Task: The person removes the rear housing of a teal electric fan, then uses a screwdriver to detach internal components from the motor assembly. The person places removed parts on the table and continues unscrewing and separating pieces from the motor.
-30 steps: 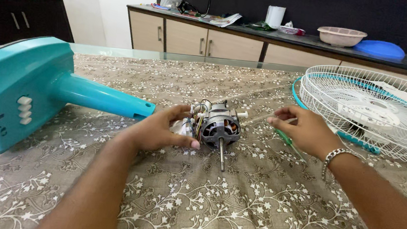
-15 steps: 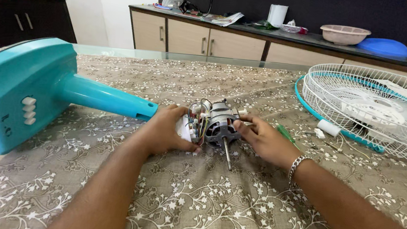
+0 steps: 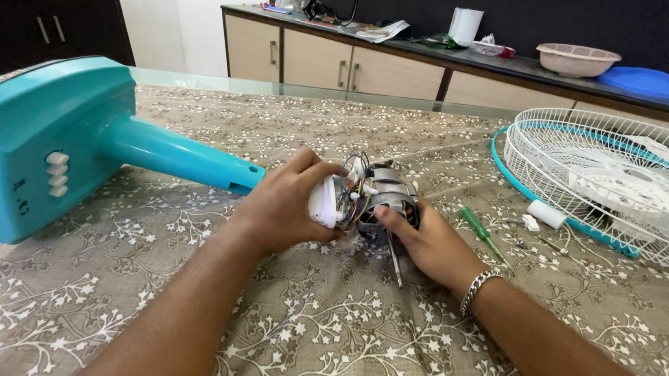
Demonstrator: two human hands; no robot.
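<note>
A small fan motor point(image 3: 383, 191) with bare windings, coloured wires and a thin metal shaft sits mid-table. My left hand point(image 3: 288, 204) grips its left end, around a white part and the wires. My right hand point(image 3: 424, 237) holds its right underside, thumb against the housing, with a silver bracelet on the wrist. A green-handled screwdriver point(image 3: 479, 226) lies on the cloth just right of my right hand, untouched.
A teal fan stand and base point(image 3: 69, 146) lies on its side at left. White wire fan guards point(image 3: 621, 183) with a teal rim rest at right, beside a small white cylinder point(image 3: 546, 214). A floral cloth point(image 3: 321, 326) covers the table. A cluttered counter point(image 3: 478, 59) runs behind.
My right hand let go of the screwdriver, which now lies on the cloth, and moved left onto the motor. Both hands now hold the motor, lifted and tilted slightly.
</note>
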